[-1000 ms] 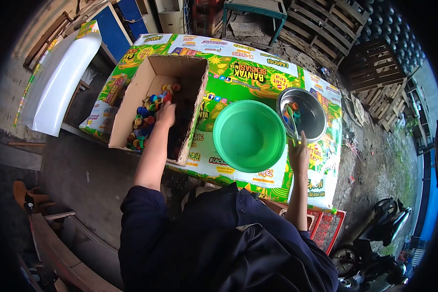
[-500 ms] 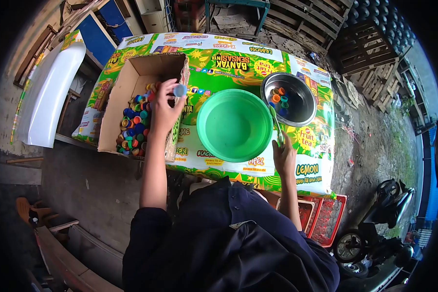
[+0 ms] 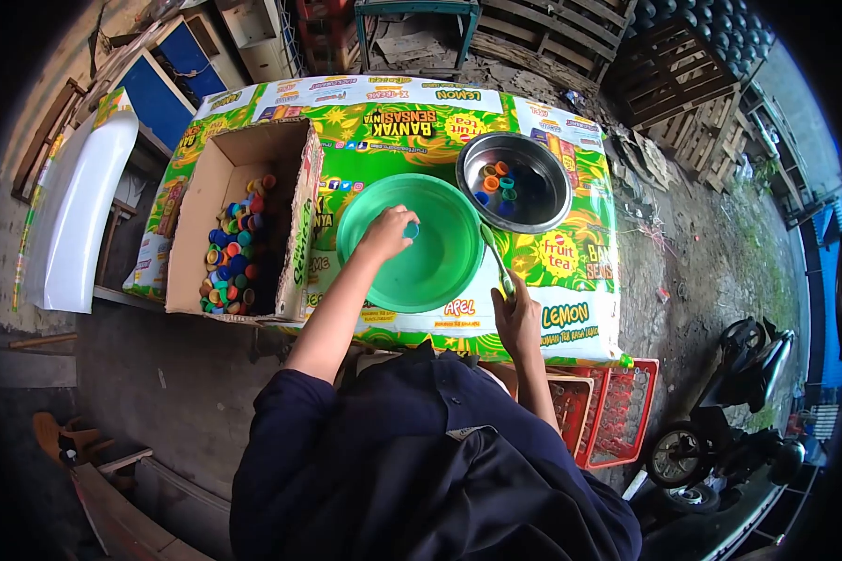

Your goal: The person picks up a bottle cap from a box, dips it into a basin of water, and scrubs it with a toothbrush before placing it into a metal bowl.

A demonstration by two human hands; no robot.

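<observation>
My left hand (image 3: 385,233) is over the green plastic basin (image 3: 440,280), pinching a bottle cap (image 3: 411,229) between its fingertips. My right hand (image 3: 517,313) rests at the table's near edge and grips a thin green tool (image 3: 496,262) that points up toward the steel bowl (image 3: 552,201). The steel bowl holds several coloured caps. An open cardboard box (image 3: 295,224) on the left holds several mixed coloured caps (image 3: 232,257).
A table covered with a green and yellow printed sheet (image 3: 552,262) bears everything. A white panel (image 3: 79,215) leans at the left. Wooden pallets (image 3: 683,65) stand behind, red crates (image 3: 613,411) sit below right, and a motorcycle (image 3: 720,449) is parked at right.
My left hand lifted a cap out of the cardboard box and carried it right, over the green basin. My right hand stayed at the table edge with the tool.
</observation>
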